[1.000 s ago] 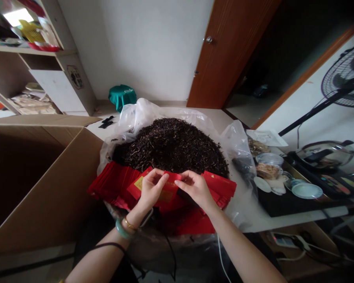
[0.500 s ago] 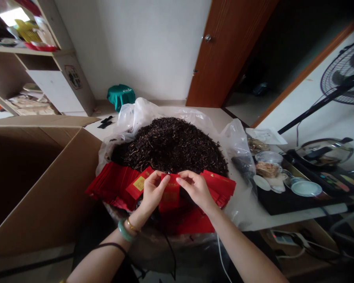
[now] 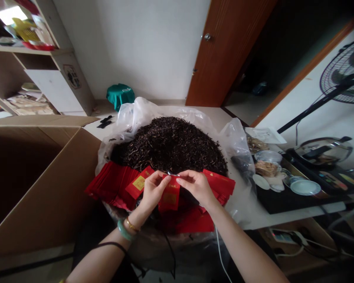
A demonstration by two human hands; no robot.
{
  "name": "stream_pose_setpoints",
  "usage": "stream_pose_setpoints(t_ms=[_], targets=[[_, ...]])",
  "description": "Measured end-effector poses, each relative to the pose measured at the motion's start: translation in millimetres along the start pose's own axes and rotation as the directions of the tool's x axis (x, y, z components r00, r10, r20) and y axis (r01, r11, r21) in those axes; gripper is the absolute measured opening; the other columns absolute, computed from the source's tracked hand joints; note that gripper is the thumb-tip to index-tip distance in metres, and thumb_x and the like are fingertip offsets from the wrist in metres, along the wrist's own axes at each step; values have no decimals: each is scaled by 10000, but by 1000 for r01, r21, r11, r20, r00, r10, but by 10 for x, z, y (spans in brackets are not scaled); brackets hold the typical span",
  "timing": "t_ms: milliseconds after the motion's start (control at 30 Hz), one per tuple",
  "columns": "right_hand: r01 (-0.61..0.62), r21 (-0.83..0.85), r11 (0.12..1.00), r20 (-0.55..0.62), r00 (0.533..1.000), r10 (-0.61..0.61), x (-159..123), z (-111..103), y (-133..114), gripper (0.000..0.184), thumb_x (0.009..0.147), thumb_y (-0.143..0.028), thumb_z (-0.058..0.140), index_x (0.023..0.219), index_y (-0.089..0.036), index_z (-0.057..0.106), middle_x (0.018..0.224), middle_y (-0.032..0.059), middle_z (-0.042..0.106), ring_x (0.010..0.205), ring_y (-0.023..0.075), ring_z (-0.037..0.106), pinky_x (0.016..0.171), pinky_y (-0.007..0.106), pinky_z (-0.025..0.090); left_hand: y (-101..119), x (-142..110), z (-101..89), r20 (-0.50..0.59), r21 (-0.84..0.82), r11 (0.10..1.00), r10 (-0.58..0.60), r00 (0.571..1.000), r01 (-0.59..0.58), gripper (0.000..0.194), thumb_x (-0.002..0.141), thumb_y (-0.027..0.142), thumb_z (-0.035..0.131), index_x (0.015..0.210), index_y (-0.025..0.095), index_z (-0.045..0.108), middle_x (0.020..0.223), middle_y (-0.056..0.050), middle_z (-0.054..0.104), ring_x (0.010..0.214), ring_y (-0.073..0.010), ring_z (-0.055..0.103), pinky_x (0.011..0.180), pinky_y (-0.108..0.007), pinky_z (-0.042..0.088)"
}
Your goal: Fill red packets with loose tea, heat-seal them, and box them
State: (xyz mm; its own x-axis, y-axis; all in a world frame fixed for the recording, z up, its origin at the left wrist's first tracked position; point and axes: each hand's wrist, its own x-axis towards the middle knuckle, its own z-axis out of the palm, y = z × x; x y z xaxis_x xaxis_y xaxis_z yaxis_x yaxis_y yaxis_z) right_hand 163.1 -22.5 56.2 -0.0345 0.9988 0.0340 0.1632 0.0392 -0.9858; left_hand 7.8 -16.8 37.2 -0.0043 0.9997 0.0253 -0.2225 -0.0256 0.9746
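Note:
A small red packet (image 3: pixel 170 198) with gold lettering hangs upright in front of me, pinched at its top edge from both sides. My left hand (image 3: pixel 153 189) grips the left corner between thumb and fingers, and my right hand (image 3: pixel 196 188) grips the right corner. A narrow silvery strip shows along the packet's top. Just beyond my fingers rises a heap of dark, twisted dried leaves (image 3: pixel 171 141), like loose tea. A row of red packets (image 3: pixel 110 182) fans out on the left, with another stack (image 3: pixel 221 184) on the right. More red material (image 3: pixel 191 223) lies below the hands.
Clear plastic sheeting (image 3: pixel 236 137) lies under and around the heap. An open cardboard box (image 3: pixel 61 177) stands at the left. On the right are a tub of pale brown bits (image 3: pixel 267 168), a bowl (image 3: pixel 305 187) and a glass kettle (image 3: pixel 323 151). A white cable (image 3: pixel 220 247) hangs in front.
The packet's top edge has turned, showing more of the silvery strip and its gold lettering. Both hands keep their pinch in nearly the same place.

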Motion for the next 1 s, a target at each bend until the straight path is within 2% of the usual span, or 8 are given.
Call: stream_pose_setpoints(t_ms=[100,267,500,900,1000], targets=[[22,-47,999,-27,999,-23,-1,-11,-4,205,681,-387,699,729,-188,687,730,37,724,691,196,662,668,311,535,-4,7,1,37,4,1000,-21,999,21,376,598,457,780,633,150,566,558,43,557,516,-76,476,515,-185,390],[57,-84,995,-39,997,-61,-16,-7,-32,190,702,-384,678,717,-195,687,684,28,715,626,183,647,603,289,519,-27,-2,6,150,25,991,-132,980,129,411,559,456,815,759,136,652,695,-10,676,612,-130,594,598,-229,477],[83,-84,993,-64,994,-88,-16,-22,-43,183,706,-376,673,707,-193,685,688,35,717,635,188,654,613,293,523,-89,-57,31,325,-49,937,-313,893,346,454,505,443,862,757,103,698,680,-56,718,590,-168,657,610,-270,523],[78,-136,988,-44,995,-84,-21,-48,-50,212,716,-398,663,669,-192,663,627,25,686,587,171,619,560,268,490,-104,-81,43,309,-78,917,-352,884,392,445,511,453,856,728,94,711,689,-91,733,554,-176,674,568,-256,535],[78,-161,984,1,997,-79,0,-94,-58,231,740,-414,642,691,-190,669,644,20,688,607,173,624,576,270,491,-108,-79,47,302,-72,919,-350,887,387,459,508,455,856,742,88,709,702,-103,735,556,-184,676,570,-269,539]])
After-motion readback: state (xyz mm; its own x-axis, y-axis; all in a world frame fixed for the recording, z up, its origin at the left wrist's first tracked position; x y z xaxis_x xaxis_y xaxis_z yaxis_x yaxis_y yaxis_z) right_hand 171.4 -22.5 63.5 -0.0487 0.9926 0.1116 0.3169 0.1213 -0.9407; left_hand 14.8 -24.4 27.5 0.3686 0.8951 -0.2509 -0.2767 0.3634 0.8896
